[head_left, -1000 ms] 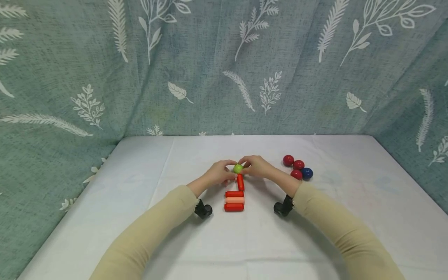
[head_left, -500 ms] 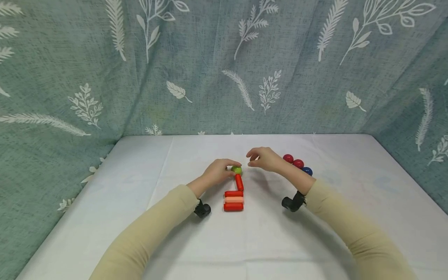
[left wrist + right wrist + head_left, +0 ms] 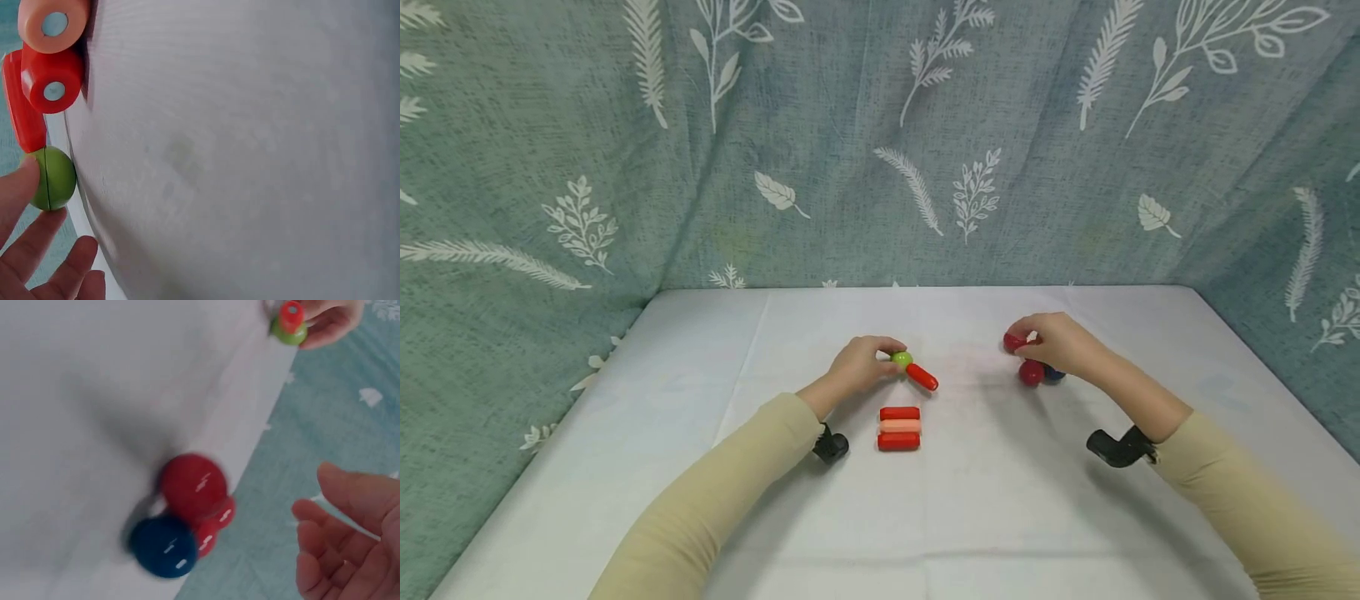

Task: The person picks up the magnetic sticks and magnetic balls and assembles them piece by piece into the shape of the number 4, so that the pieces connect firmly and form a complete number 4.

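Observation:
My left hand [image 3: 856, 367] pinches a lime-green ball [image 3: 57, 179] between thumb and fingertips. One end of a red rod [image 3: 922, 377] meets that ball, and the rod points toward the front right. Over at the right, my right hand [image 3: 1060, 342] hovers at a group of balls, thumb and fingers apart. In the right wrist view nothing sits between its fingers. The group has a blue ball [image 3: 164, 547] touching a large-looking red ball [image 3: 194, 486], with two more red balls partly hidden behind them.
Nearer me, a red rod [image 3: 898, 412], a salmon-pink rod [image 3: 899, 426] and another red rod [image 3: 898, 442] lie side by side. They rest on a white tablecloth [image 3: 970, 517]. A green leaf-patterned curtain [image 3: 850, 250] hangs behind the table.
My right hand has left the green ball and moved right to the red and blue balls. My left hand keeps the ball; its red rod has swung out to the right.

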`<state>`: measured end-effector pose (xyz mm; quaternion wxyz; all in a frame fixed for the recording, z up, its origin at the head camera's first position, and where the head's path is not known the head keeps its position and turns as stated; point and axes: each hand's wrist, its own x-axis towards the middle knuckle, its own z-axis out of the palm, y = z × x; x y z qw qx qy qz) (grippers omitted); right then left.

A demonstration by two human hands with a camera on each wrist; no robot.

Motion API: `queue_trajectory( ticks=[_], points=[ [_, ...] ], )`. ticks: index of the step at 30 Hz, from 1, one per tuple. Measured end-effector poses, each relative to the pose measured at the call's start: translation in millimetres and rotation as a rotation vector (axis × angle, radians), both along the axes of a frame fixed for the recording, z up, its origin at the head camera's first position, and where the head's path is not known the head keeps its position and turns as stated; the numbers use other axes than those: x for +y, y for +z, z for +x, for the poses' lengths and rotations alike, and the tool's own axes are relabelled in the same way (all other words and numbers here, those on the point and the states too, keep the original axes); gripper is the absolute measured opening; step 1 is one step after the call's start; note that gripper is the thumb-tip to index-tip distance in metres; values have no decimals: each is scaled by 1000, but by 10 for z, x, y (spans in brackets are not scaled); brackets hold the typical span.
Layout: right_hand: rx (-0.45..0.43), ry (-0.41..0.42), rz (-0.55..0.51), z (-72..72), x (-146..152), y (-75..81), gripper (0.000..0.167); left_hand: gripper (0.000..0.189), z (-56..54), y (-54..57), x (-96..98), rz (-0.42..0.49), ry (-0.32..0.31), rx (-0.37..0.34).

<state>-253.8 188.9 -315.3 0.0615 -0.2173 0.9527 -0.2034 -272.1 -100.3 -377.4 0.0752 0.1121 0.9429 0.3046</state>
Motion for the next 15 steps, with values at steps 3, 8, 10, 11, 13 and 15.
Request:
queue_trajectory(
  ticks=[3, 8, 10, 11, 13, 15],
  points=[
    [15, 26, 67, 34, 89, -49, 33, 36, 2, 2, 8, -7, 24, -3],
    [56, 89, 147, 48, 180, -183, 33, 34, 10, 11, 22, -26, 42, -6],
    [70, 99, 161, 48, 198, -229, 32, 31, 16, 16, 20, -27, 48, -2],
    [74, 101, 164, 47, 205, -249, 33, 29, 17, 17, 16, -26, 53, 0],
    [81, 103, 169, 45, 213, -279, 33, 26, 22, 21, 4, -22, 65, 3],
    [83, 101, 175, 45, 216, -299, 34, 24, 24, 23, -8, -18, 76, 1]
  ],
)
